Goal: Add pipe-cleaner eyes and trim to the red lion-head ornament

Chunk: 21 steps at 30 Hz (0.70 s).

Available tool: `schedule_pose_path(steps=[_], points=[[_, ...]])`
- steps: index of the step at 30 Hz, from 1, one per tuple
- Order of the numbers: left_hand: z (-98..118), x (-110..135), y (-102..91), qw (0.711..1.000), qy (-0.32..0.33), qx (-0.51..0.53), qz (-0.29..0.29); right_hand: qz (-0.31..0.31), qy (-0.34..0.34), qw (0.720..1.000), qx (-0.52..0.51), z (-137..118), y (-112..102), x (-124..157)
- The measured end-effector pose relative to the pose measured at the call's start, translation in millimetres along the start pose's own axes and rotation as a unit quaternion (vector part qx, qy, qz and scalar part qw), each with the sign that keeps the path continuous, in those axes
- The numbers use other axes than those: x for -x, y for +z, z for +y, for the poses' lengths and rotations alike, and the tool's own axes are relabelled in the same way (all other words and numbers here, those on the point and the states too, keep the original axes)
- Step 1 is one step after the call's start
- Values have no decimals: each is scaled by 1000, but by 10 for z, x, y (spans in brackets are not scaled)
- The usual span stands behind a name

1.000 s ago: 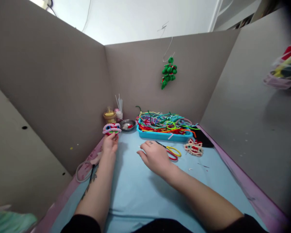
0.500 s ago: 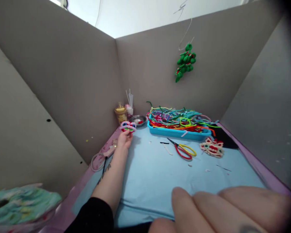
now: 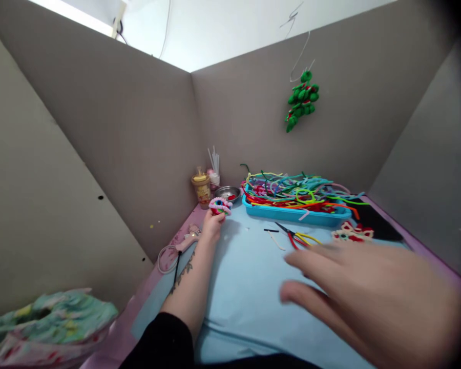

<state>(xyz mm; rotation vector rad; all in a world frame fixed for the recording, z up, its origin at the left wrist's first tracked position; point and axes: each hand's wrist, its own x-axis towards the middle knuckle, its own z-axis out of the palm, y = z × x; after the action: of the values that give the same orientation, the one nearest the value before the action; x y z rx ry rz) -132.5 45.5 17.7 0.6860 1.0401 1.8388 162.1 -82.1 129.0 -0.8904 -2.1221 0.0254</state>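
Observation:
My left hand (image 3: 214, 224) is stretched forward and closed on a small pipe-cleaner figure (image 3: 219, 206) in pink, red, blue and green. Close to the camera on the right, my right hand (image 3: 369, 287) is blurred, its thumb and fingers apart with nothing between them. Just beyond its fingertips lie scissors (image 3: 292, 234) with one red and one yellow handle, partly hidden by the hand. A cream and red pipe-cleaner figure (image 3: 351, 233) rests behind the hand, its lower part covered.
A blue tray (image 3: 292, 212) heaped with coloured pipe cleaners (image 3: 303, 189) stands at the back. Left of it are a metal bowl (image 3: 228, 192) and a lidded cup (image 3: 202, 188). A pink glue gun (image 3: 186, 242) lies left. Green decorations (image 3: 302, 100) hang on the grey partition.
My right hand has risen and reached further over the table, its fingers now apart. The figure in my left hand has turned slightly. The camera view has shifted a little.

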Motion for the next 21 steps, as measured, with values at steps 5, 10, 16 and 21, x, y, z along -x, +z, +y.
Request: schedule_pose_path(steps=[5, 10, 16, 21], points=[[0, 69, 65, 996, 39, -29, -74, -303, 27, 952, -41, 144, 910, -603], [1, 97, 99, 992, 69, -54, -90, -411, 34, 909, -61, 255, 1629, -346], [84, 173, 197, 997, 1, 20, -71, -420, 61, 901, -89, 366, 1669, -328], [207, 158, 197, 972, -80, 174, 134, -372, 84, 919, -102, 601, 1767, -690]])
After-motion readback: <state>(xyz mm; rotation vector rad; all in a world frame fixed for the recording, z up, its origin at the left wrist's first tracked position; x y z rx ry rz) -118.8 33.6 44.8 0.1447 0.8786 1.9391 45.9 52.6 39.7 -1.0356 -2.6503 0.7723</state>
